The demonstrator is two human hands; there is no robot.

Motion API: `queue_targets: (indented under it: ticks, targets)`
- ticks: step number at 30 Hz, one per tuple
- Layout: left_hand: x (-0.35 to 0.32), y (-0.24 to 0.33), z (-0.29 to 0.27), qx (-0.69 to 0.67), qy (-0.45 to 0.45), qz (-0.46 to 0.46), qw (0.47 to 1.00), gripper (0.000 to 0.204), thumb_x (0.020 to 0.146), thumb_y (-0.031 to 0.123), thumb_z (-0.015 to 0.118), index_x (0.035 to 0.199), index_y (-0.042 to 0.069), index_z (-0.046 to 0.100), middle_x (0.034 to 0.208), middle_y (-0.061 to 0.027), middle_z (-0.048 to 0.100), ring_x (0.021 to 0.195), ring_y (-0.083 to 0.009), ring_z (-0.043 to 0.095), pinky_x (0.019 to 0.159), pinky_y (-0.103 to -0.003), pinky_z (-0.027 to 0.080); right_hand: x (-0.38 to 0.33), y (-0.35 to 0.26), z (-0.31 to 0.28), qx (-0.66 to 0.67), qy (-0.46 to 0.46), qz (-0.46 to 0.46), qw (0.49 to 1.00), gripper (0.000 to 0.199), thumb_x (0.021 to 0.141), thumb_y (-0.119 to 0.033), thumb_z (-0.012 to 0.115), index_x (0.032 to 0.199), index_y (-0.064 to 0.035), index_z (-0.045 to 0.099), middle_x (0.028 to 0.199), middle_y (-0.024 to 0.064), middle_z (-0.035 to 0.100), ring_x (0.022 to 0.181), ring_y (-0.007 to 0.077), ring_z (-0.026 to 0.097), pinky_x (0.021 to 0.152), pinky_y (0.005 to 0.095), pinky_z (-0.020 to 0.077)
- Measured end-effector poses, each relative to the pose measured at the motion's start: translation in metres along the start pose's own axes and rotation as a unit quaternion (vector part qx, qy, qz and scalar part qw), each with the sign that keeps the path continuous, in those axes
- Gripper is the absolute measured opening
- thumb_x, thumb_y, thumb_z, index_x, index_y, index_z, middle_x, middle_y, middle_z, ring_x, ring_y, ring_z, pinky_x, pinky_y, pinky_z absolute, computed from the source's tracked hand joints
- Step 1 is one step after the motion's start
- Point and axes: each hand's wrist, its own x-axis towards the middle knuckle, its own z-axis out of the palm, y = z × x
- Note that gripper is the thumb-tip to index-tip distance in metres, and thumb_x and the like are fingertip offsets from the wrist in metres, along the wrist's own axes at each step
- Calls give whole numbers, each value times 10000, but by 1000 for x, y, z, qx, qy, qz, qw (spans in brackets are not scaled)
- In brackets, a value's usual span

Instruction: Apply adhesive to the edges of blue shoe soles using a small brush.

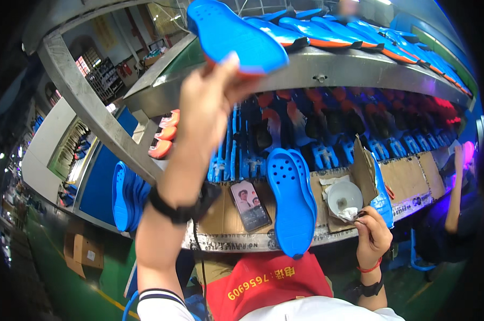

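Up at the far metal shelf, I see the left hand raised, fingers closed around the near end of a blue shoe sole. Down at the near right, the right hand pinches a white cloth beside a small white bowl. Between them, stacked blue soles lie on the cardboard-covered bench, a phone just left of them.

Hidden and unclear parts

The left hand is covering the heel of the blue perforated foam sole; the white bowl is showing contents too small to tell.
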Motion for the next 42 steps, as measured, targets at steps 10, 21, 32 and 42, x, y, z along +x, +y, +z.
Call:
queue_targets:
  ticks: [10,21,32,42]
  targets:
    - [-140,-57,-6,335,-33,-108,935,496,829,101,721,1230,53,433,1064,-60,538,628,-51,542,530,-189,437,-6,31,23,-180,-73,-36,980,155,769,9,703,902,-24,633,954,125,643,683,288,622,583,350,480]
    - [-254,-134,3,497,-15,-267,825,369,991,347,478,825,20,522,563,-184,564,596,-394,602,566,-464,443,-16,85,52,-302,-216,-1,929,83,815,-138,667,866,-75,648,940,86,646,638,293,649,554,367,507]
    - [-249,-110,5,32,71,-226,971,524,934,38,572,1367,-14,280,1196,-152,565,1076,-194,581,927,-320,477,-1,64,37,-286,-225,25,931,83,825,-148,666,868,-78,655,880,81,645,651,307,636,570,378,501]
    - [-245,-130,27,126,68,-179,973,585,873,-10,631,1369,-16,321,1146,-160,598,965,-198,651,776,-295,569,-6,27,19,-110,-115,76,984,150,766,19,703,897,-24,643,940,128,658,685,273,651,569,319,508]
